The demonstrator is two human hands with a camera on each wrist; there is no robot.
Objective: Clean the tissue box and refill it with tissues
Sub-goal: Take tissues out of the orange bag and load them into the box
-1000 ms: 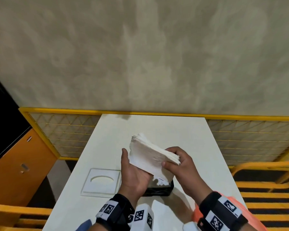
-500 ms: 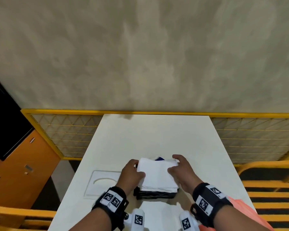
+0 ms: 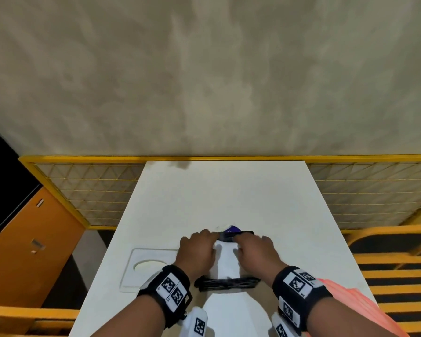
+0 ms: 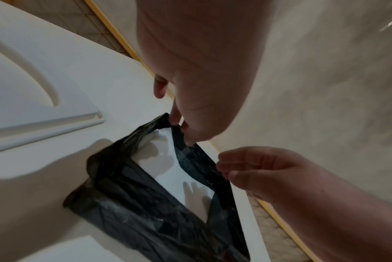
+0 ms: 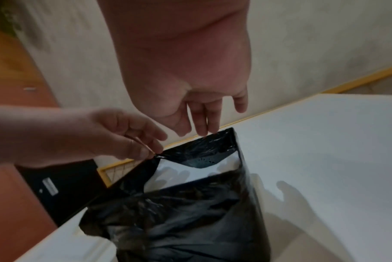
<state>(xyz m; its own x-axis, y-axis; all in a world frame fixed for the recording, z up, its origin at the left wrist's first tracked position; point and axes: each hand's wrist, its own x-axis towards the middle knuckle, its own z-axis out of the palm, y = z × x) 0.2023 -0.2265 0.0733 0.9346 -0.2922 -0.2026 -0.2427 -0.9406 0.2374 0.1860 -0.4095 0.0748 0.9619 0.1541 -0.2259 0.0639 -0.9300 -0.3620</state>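
Note:
The tissue box (image 3: 226, 283) is black and lined with crinkled black plastic (image 4: 132, 203). It stands near the front of the white table (image 3: 229, 195). A white tissue stack (image 3: 225, 261) lies inside it, also seen in the left wrist view as the tissue stack (image 4: 166, 159). My left hand (image 4: 179, 127) pinches the plastic's far edge between thumb and finger. My right hand (image 5: 197, 129) hangs over the far rim, its fingers loosely extended and the tips at the plastic. In the head view the left hand (image 3: 199, 242) and right hand (image 3: 248, 242) cover most of the box opening.
The white lid (image 3: 151, 266) with an oval opening lies flat just left of the box. A small blue packet (image 3: 231, 231) shows behind the box. A yellow mesh railing (image 3: 95, 190) runs behind the table, and an orange cabinet (image 3: 34, 239) stands to the left.
The tissue stack, held up above the box a second ago, has gone down into it. Both hands have left the stack and moved to the plastic at the far rim.

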